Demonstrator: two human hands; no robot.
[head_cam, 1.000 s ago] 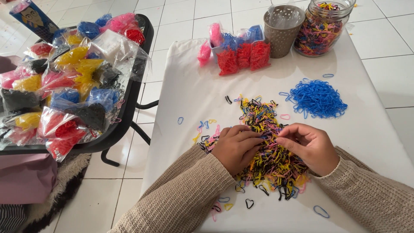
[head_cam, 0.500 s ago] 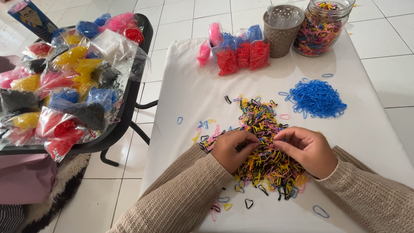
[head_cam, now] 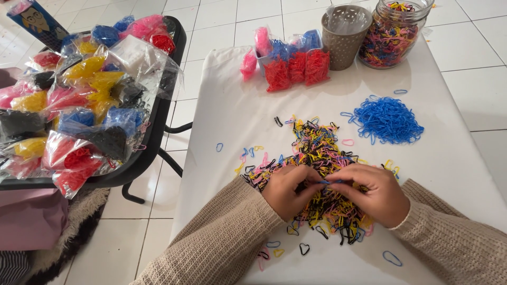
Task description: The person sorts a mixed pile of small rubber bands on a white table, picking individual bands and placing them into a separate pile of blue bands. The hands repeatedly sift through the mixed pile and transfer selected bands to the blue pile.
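Observation:
A mixed pile of small rubber bands (head_cam: 317,153), black, yellow, pink and blue, lies in the middle of the white table (head_cam: 232,111). My left hand (head_cam: 288,190) and my right hand (head_cam: 372,192) rest on the near part of this pile, fingertips meeting. Between them they pinch one blue band (head_cam: 328,182). Both arms wear beige knit sleeves. A separate heap of blue bands (head_cam: 388,120) sits to the right, beyond my right hand.
At the table's far edge stand packets of red, pink and blue bands (head_cam: 296,63), a grey woven cup (head_cam: 346,34) and a glass jar of mixed bands (head_cam: 393,31). A black tray (head_cam: 153,153) heaped with bagged bands stands to the left. Loose bands lie scattered near the front edge.
My hands have drawn together over the pile, and their fingertips now pinch a blue band between them.

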